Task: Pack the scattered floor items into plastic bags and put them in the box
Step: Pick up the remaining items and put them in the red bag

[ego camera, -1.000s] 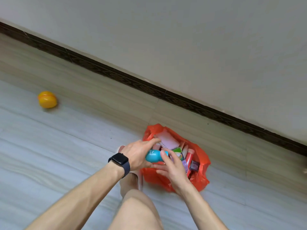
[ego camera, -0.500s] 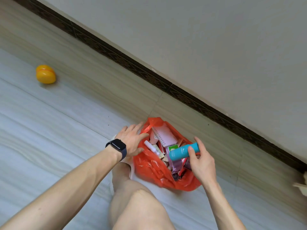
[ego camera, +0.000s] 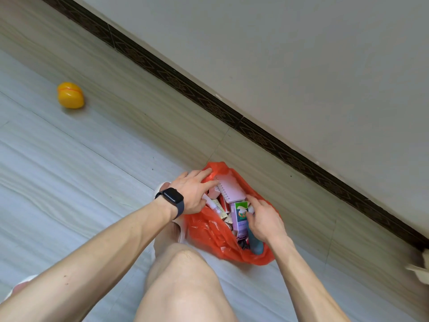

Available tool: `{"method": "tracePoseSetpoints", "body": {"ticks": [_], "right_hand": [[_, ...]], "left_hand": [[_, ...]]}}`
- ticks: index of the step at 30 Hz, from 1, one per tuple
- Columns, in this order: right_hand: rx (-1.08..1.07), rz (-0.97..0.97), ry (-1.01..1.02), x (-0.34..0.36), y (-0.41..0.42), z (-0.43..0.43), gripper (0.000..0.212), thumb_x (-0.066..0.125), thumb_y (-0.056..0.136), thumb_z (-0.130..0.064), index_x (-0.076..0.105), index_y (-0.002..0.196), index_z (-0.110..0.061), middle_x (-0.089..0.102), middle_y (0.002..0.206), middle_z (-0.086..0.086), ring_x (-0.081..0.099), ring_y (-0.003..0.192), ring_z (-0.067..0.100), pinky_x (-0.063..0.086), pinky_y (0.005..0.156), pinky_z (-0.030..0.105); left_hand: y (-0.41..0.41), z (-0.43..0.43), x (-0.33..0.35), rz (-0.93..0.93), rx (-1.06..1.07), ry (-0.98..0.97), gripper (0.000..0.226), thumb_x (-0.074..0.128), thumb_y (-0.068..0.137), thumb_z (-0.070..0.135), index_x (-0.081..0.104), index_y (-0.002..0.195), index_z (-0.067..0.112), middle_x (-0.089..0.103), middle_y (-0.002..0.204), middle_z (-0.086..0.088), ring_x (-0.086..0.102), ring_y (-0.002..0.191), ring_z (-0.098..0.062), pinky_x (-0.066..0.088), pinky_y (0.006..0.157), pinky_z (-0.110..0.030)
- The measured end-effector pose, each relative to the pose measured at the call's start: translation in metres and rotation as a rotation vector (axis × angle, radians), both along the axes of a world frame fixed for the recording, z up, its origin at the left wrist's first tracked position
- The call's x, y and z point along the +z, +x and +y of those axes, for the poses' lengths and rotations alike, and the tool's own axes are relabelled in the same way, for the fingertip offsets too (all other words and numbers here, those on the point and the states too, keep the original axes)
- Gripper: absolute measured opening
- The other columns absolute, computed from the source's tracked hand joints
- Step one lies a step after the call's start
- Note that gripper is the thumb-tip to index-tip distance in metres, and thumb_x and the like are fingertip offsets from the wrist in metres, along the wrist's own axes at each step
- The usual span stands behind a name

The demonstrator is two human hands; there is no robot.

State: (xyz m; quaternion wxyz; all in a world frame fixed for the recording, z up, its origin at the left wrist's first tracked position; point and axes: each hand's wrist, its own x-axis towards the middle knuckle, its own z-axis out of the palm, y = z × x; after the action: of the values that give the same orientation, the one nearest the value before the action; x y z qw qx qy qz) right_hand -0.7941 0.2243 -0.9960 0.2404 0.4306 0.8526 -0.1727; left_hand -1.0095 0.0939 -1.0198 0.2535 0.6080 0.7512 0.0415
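An orange plastic bag point(ego camera: 209, 231) stands open on the floor in front of my knee. Inside it are a pink spiral notebook point(ego camera: 232, 189), a white tube point(ego camera: 214, 206), a green and purple carton point(ego camera: 240, 217) and a blue tube point(ego camera: 255, 245) low at the right side. My left hand point(ego camera: 192, 191), with a dark watch on its wrist, holds the bag's left rim, fingers stretched toward the notebook. My right hand point(ego camera: 264, 219) is inside the bag above the blue tube, its bent fingertips touching the carton.
A yellow egg-shaped toy point(ego camera: 70, 95) lies alone on the floor far to the left. A dark patterned skirting board point(ego camera: 209, 103) runs along the wall behind the bag. A pale cardboard-like edge point(ego camera: 420, 268) shows at the right border. My bare knee point(ego camera: 183, 275) is close to the bag.
The blue tube went from both hands to my right hand and now lies in the bag. My left hand moved to the bag's rim. The view tilted.
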Motion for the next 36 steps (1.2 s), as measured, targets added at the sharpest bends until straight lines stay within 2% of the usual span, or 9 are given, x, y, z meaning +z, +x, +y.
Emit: {"method": "tracePoseSetpoints", "body": {"ticks": [3, 7, 12, 14, 19, 23, 28, 36], "right_hand": [[0.049, 0.165, -0.006, 0.022, -0.022, -0.008, 0.052, 0.05, 0.097, -0.031, 0.043, 0.147, -0.025, 0.051, 0.146, 0.001, 0.048, 0.131, 0.026, 0.039, 0.109, 0.037], [0.247, 0.344, 0.013, 0.069, -0.077, -0.024, 0.045, 0.047, 0.1, -0.034, 0.047, 0.144, -0.027, 0.054, 0.145, -0.003, 0.047, 0.133, 0.02, 0.035, 0.107, 0.031], [0.551, 0.577, 0.034, 0.147, -0.177, -0.083, 0.043, 0.047, 0.101, -0.04, 0.047, 0.143, -0.033, 0.054, 0.144, -0.008, 0.045, 0.135, 0.014, 0.035, 0.108, 0.029], [0.672, 0.659, 0.034, 0.172, -0.213, -0.112, 0.043, 0.047, 0.1, -0.043, 0.046, 0.142, -0.036, 0.054, 0.143, -0.012, 0.044, 0.134, 0.012, 0.039, 0.109, 0.031], [0.946, 0.733, 0.043, 0.208, -0.282, -0.183, 0.047, 0.044, 0.096, -0.044, 0.044, 0.142, -0.038, 0.048, 0.146, -0.017, 0.043, 0.134, 0.011, 0.045, 0.104, 0.031], [1.096, 0.701, 0.055, 0.212, -0.319, -0.229, 0.048, 0.042, 0.099, -0.048, 0.035, 0.146, -0.041, 0.039, 0.151, -0.019, 0.035, 0.14, 0.009, 0.044, 0.106, 0.033], [1.196, 0.559, 0.044, 0.193, -0.356, -0.274, 0.051, 0.038, 0.101, -0.049, 0.027, 0.15, -0.041, 0.031, 0.157, -0.015, 0.03, 0.143, 0.011, 0.042, 0.106, 0.032], [1.264, 0.151, -0.033, 0.07, -0.406, -0.315, 0.055, 0.035, 0.102, -0.047, 0.02, 0.154, -0.037, 0.017, 0.164, -0.004, 0.016, 0.15, 0.017, 0.034, 0.113, 0.035]], "left_hand": [[-0.011, -0.013, 0.023, -0.002, 0.016, -0.046, 0.067, 0.052, 0.09, 0.035, 0.026, 0.151, 0.043, 0.014, 0.163, -0.003, 0.023, 0.145, -0.026, 0.024, 0.116, -0.043], [-0.044, -0.048, 0.062, 0.12, 0.113, -0.125, 0.068, 0.053, 0.091, 0.038, 0.023, 0.151, 0.042, 0.011, 0.163, -0.004, 0.016, 0.148, -0.025, 0.016, 0.119, -0.047], [-0.115, -0.146, 0.135, 0.293, 0.421, -0.168, 0.068, 0.053, 0.092, 0.037, 0.022, 0.153, 0.038, 0.011, 0.163, -0.004, 0.01, 0.149, -0.023, 0.011, 0.119, -0.051], [-0.139, -0.193, 0.16, 0.339, 0.558, -0.173, 0.067, 0.052, 0.092, 0.039, 0.021, 0.153, 0.037, 0.011, 0.163, -0.003, 0.01, 0.149, -0.024, 0.012, 0.119, -0.052], [-0.172, -0.308, 0.199, 0.425, 0.821, -0.221, 0.069, 0.049, 0.092, 0.043, 0.018, 0.153, 0.036, 0.01, 0.163, -0.004, 0.011, 0.149, -0.025, 0.013, 0.118, -0.053], [-0.181, -0.385, 0.191, 0.384, 1.007, -0.253, 0.071, 0.048, 0.091, 0.048, 0.015, 0.154, 0.038, 0.006, 0.164, -0.004, 0.006, 0.15, -0.025, 0.009, 0.119, -0.054], [-0.191, -0.449, 0.148, 0.292, 1.171, -0.303, 0.073, 0.046, 0.09, 0.053, 0.013, 0.154, 0.039, 0.004, 0.164, -0.005, 0.005, 0.15, -0.029, 0.01, 0.117, -0.055], [-0.21, -0.496, 0.03, 0.119, 1.307, -0.414, 0.076, 0.046, 0.087, 0.059, 0.012, 0.152, 0.043, 0.002, 0.163, -0.004, 0.006, 0.148, -0.033, 0.01, 0.116, -0.052]]}}
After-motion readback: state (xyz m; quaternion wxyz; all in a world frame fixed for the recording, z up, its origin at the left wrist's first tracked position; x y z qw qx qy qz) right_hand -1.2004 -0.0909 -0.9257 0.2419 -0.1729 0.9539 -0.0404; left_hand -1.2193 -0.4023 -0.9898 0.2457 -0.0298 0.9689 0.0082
